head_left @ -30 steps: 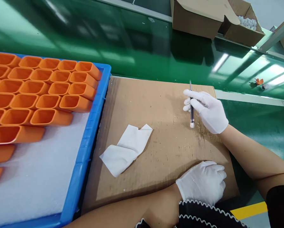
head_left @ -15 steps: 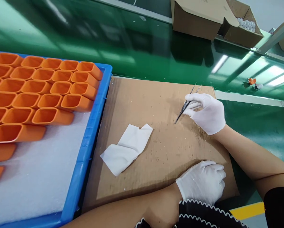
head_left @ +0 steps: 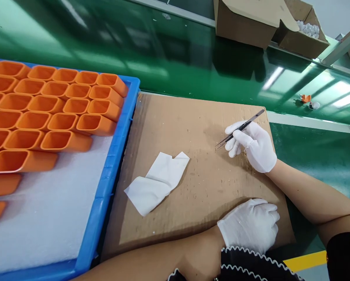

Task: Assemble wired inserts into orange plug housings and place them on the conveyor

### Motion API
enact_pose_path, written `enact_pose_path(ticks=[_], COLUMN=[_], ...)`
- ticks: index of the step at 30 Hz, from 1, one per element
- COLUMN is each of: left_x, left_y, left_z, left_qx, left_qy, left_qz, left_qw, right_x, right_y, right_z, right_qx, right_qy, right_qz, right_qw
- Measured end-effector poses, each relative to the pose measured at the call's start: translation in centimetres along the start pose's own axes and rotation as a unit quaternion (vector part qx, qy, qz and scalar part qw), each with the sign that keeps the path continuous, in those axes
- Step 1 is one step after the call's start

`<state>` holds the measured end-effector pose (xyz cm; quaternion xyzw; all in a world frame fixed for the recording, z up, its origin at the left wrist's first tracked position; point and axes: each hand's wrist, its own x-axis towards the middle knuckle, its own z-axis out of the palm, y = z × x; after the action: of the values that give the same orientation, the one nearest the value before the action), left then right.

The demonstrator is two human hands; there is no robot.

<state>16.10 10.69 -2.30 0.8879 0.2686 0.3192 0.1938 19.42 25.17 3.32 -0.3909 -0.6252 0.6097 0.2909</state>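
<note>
My right hand (head_left: 252, 144), in a white glove, is closed around black tweezers (head_left: 246, 124) above the cardboard sheet (head_left: 175, 121). The tweezers lie slanted, their two thin tips pointing to the lower left and slightly apart, with nothing visible between them. My left hand (head_left: 249, 225), also gloved in white, rests back up on the cardboard near my body, its fingers curled in and no object showing. A creased white cloth or paper piece (head_left: 159, 183) lies flat on the cardboard, left of both hands. Small specks dot the sheet.
A blue tray (head_left: 105, 185) at left carries rows of orange hollow sleeves (head_left: 65, 140) on a white liner. Cardboard boxes (head_left: 245, 25) stand at the back. A small orange piece (head_left: 305, 98) lies on the green surface at the far right.
The tweezers have turned over in my right hand: their tips pointed away from me and now point to the lower left. My left hand has stayed in place.
</note>
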Motion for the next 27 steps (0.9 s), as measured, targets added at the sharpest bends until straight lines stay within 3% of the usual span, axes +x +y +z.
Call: enact_pose_path(ticks=[3, 13, 18, 20, 23, 27], left_x=[0.0, 0.1, 0.0, 0.0, 0.0, 0.1], left_y=[0.1, 0.0, 0.0, 0.0, 0.0, -0.1], left_z=[0.0, -0.4, -0.2, -0.2, -0.2, -0.4], left_qx=[0.006, 0.004, -0.001, -0.001, -0.006, -0.008], left_qy=[-0.011, -0.027, -0.014, -0.013, -0.017, -0.021], left_qz=[0.0, 0.01, 0.006, 0.004, 0.012, 0.009], left_qw=[1.0, 1.0, 1.0, 1.0, 1.0, 1.0], right_x=[0.1, 0.7, 0.9, 0.8, 0.7, 0.7], right_y=[0.3, 1.1, 1.0, 1.1, 1.2, 1.3], right_z=[0.0, 0.7, 0.7, 0.6, 0.5, 0.5], right_qx=[0.007, -0.041, -0.155, -0.187, -0.129, -0.057], right_qy=[-0.021, 0.014, 0.065, 0.056, 0.021, 0.032], right_qz=[0.014, 0.019, 0.026, 0.013, 0.021, 0.014], right_qw=[1.0, 0.999, 0.985, 0.981, 0.991, 0.998])
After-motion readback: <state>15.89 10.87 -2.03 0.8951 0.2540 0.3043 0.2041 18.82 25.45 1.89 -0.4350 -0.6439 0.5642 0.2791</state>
